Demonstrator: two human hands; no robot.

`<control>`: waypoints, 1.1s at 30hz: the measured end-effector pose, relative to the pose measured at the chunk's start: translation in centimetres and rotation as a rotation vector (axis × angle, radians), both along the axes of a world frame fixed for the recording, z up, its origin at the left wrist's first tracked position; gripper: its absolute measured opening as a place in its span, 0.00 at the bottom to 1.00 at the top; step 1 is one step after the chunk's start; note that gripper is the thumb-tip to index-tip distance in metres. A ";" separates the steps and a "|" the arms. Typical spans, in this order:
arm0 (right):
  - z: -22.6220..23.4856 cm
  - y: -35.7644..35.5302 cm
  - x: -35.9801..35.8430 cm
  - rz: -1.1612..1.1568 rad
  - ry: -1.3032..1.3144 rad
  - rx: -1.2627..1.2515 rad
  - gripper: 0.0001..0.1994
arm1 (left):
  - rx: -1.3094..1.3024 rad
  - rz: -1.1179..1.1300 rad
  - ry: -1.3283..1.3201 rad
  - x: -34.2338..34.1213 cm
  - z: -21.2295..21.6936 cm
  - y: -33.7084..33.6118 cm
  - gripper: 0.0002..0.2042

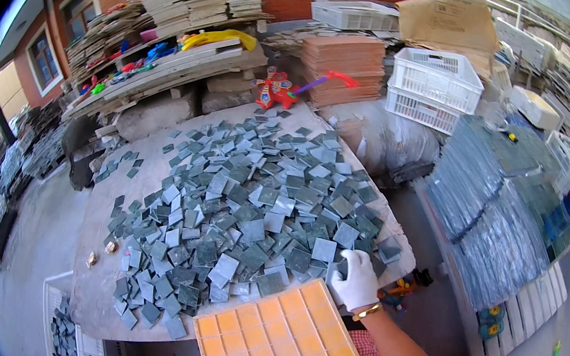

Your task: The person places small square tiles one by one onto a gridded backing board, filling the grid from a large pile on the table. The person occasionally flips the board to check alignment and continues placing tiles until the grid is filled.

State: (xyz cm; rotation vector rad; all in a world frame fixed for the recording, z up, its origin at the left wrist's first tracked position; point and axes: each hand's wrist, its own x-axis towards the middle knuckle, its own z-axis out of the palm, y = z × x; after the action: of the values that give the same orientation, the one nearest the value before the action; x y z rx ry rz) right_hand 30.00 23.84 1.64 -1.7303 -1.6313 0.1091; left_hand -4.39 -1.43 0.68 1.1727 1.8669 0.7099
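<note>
A white glove covers my right hand (356, 281), with a gold-coloured bracelet (366, 311) at the wrist. Its fingers curl around what looks like a small dark tile at the right edge of the heap. Square grey-green stone tiles (253, 230) lie loose and overlapping across a pale table (93, 275). Just below and left of the glove, a yellow-orange tray (290, 342) with pale dividers forming square compartments slants over the table's near edge. Only bare yellow-orange squares show in it. My left hand is out of view.
A white crate (52, 291) holding tiles stands below the table's left corner. Plastic-wrapped slabs (492, 224) rest on a pallet at right. Beyond the table are stacked white crates (435, 83), reddish slabs (342, 69) and a red toy (274, 91). Two small gold-coloured objects lie at left.
</note>
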 end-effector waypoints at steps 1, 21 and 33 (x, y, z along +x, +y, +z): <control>0.8 0.6 -0.9 0.121 0.139 0.058 0.28 | -0.055 -0.059 0.102 -0.4 0.4 -0.2 0.11; -4.3 13.3 5.2 -0.238 0.338 -0.003 0.26 | 0.823 -0.403 0.622 4.2 1.1 40.0 0.27; -0.9 9.8 -2.1 -0.069 0.327 -0.036 0.28 | 0.726 -0.507 0.477 8.1 1.2 37.9 0.16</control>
State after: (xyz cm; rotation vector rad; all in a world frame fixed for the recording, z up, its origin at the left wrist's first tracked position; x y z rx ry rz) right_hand 27.88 33.66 0.71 -1.6917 -1.3369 0.3703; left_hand 3.67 36.50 1.85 2.3480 1.5712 0.8900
